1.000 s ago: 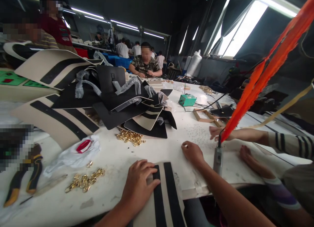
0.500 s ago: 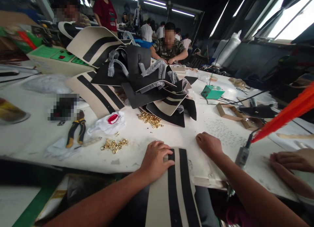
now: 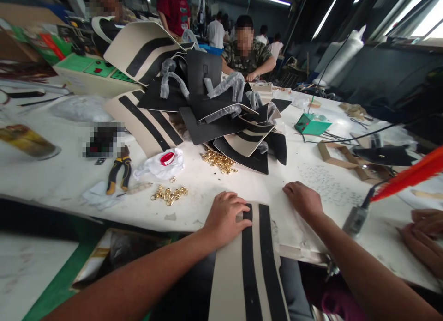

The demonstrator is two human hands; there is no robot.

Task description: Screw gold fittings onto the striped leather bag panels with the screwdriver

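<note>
A long beige panel with two black stripes (image 3: 226,284) lies over my lap, its far end resting on the table edge. My left hand (image 3: 226,219) grips that far end, fingers bent over the first stripe and thumb on the panel. On the table to the right of the panel rests my right hand (image 3: 302,201), fingers curled in and palm down; whatever they may hold is hidden. Small gold metal clasps (image 3: 169,195) lie to the left of my left hand, and a larger heap of gold clasps (image 3: 219,161) is farther back. Tiny metal pieces (image 3: 321,184) are scattered beyond my right hand.
Black and beige panels (image 3: 207,127) are piled mid-table. Pliers (image 3: 119,173) and a white cloth (image 3: 161,166) lie left. A clamped metal fixture with an orange-red strip (image 3: 356,219) stands right, near another person's hands (image 3: 425,233). Someone in camouflage (image 3: 245,57) sits opposite.
The view has shifted, so the scene sits farther right and slightly higher. Both my hands keep their places on the panel and table. The other person's hands at the right have moved slightly.
</note>
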